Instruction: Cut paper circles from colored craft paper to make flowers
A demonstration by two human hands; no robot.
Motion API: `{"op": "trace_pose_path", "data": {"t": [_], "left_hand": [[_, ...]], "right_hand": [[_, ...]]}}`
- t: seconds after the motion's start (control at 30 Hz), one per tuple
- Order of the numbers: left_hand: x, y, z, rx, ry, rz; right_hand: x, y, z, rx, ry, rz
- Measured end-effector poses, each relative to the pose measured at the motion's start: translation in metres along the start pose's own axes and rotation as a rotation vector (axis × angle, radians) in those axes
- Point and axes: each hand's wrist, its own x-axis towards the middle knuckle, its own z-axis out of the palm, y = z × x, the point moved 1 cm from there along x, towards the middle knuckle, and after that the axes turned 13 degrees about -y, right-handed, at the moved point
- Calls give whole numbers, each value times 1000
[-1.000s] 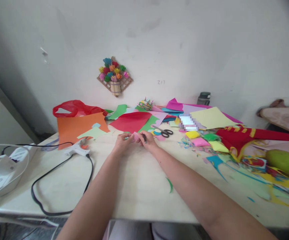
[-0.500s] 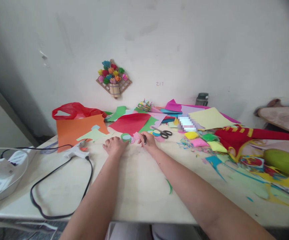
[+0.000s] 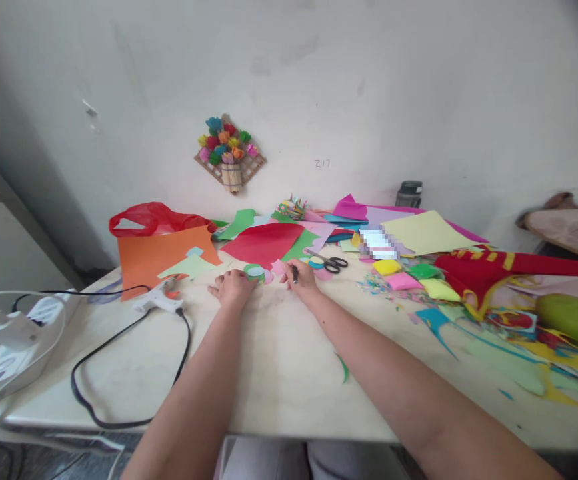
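Note:
My left hand (image 3: 235, 288) lies on the table with its fingers apart, its fingertips at a green paper circle (image 3: 249, 270) that has a pale blue oval (image 3: 256, 272) on it. A small pink paper piece (image 3: 277, 268) lies between my two hands. My right hand (image 3: 303, 283) is closed around a black pen (image 3: 295, 273), close to the pink paper. Just beyond my right hand are black-handled scissors (image 3: 336, 265), resting near small paper circles. Which piece the pen tip touches, I cannot tell.
A white glue gun (image 3: 159, 301) with a black cable lies on the left, near a power strip (image 3: 16, 357). Orange paper (image 3: 169, 257) and red paper (image 3: 263, 240) lie at the back. Colourful packets (image 3: 403, 281), scraps and a green fruit (image 3: 573, 321) are on the right.
The whole view has shifted slightly, so the things appear a little further right. Both hands keep nearly the same places on the table, and the pen stays in my right hand.

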Motion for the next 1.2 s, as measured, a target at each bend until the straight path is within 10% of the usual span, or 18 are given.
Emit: {"op": "trace_pose_path", "data": {"t": [0.43, 1.2], "left_hand": [[-8, 8, 2, 50, 78, 213], [1, -8, -22, -38, -13, 66]], "right_hand": [[-6, -15, -14, 76, 123, -4], [-12, -22, -20, 78, 141, 20]]}}
